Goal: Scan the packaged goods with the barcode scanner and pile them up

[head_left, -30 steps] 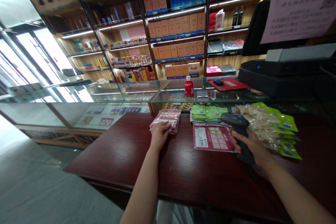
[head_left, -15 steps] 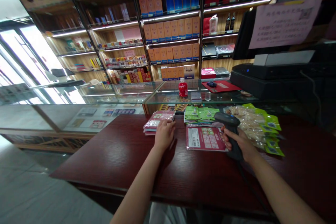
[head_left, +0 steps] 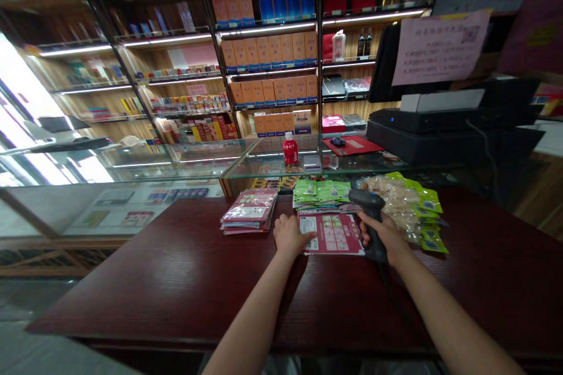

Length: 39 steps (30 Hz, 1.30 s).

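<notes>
My right hand (head_left: 389,240) is closed round the grip of a dark barcode scanner (head_left: 369,202), held over the right end of a flat red packet (head_left: 336,234). At that packet's left edge is my left hand (head_left: 289,234), fingers apart and thumb stretched over the printed label. Whether the thumb presses on the packet, I cannot tell. Left of this hand lies a stack of red and white packets (head_left: 250,208) in shiny film. Green packets (head_left: 321,190) are piled just behind the flat red one. Clear bags with green ends (head_left: 409,205) lie beyond my right hand.
The dark red wooden table (head_left: 176,281) meets a glass display counter (head_left: 246,167). On the counter stand a red bottle (head_left: 290,149), a mouse (head_left: 338,141) on a red mat, and a black register with a monitor (head_left: 382,64). A cable (head_left: 391,293) trails from the scanner.
My left hand has left the stack of packets and moved right to the flat red packet's left edge. The scanner stays in my right hand. The view has shifted to the right.
</notes>
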Tool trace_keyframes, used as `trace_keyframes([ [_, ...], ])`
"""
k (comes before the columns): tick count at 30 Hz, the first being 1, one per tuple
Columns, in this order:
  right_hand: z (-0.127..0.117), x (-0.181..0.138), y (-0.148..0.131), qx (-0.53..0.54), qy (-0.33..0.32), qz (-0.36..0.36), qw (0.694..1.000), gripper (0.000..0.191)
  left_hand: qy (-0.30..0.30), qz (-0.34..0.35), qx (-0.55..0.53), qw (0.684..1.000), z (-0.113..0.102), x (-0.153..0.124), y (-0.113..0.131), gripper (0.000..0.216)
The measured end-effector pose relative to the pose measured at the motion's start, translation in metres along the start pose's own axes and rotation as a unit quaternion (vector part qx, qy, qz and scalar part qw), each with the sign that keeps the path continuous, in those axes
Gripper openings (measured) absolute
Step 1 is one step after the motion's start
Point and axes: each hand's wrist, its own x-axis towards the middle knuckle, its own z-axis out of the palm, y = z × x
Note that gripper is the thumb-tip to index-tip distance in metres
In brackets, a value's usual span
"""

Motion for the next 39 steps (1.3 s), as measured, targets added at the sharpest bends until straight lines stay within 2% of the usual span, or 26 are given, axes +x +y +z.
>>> trace_keyframes([
  [11,-0.004,0.006,0.007,-0.034,0.042,-0.006,0.999,0.037,-0.050,-0.051,-0.003,0.997,-0.012,0.006,-0.011,0.066],
  [19,-0.001,0.003,0.003,-0.025,0.045,0.005,0.999,0.036,-0.026,-0.038,-0.048,0.998,-0.005,0.012,-0.019,0.060],
  [23,-0.002,0.004,0.005,-0.021,0.045,0.006,0.999,0.035,-0.033,-0.033,-0.096,0.994,0.000,0.015,-0.023,0.052],
  [26,-0.003,0.006,0.008,-0.022,0.048,0.004,0.999,0.035,-0.029,-0.014,-0.174,0.984,0.007,0.021,-0.030,0.058],
  [28,-0.003,0.005,0.008,-0.021,0.045,0.000,0.999,0.036,-0.040,0.008,-0.268,0.962,0.012,0.025,-0.035,0.049],
  [31,0.001,0.001,0.004,-0.018,0.028,-0.008,0.999,0.037,-0.061,0.047,-0.417,0.906,0.016,0.031,-0.040,0.028],
  [36,0.005,-0.007,-0.007,0.022,-0.003,-0.003,1.000,0.036,-0.070,0.071,-0.592,0.800,0.009,0.031,-0.038,0.036],
  [39,0.004,-0.011,-0.012,0.071,-0.052,-0.009,0.996,0.032,-0.053,0.053,-0.654,0.753,0.004,0.030,-0.036,0.037],
])
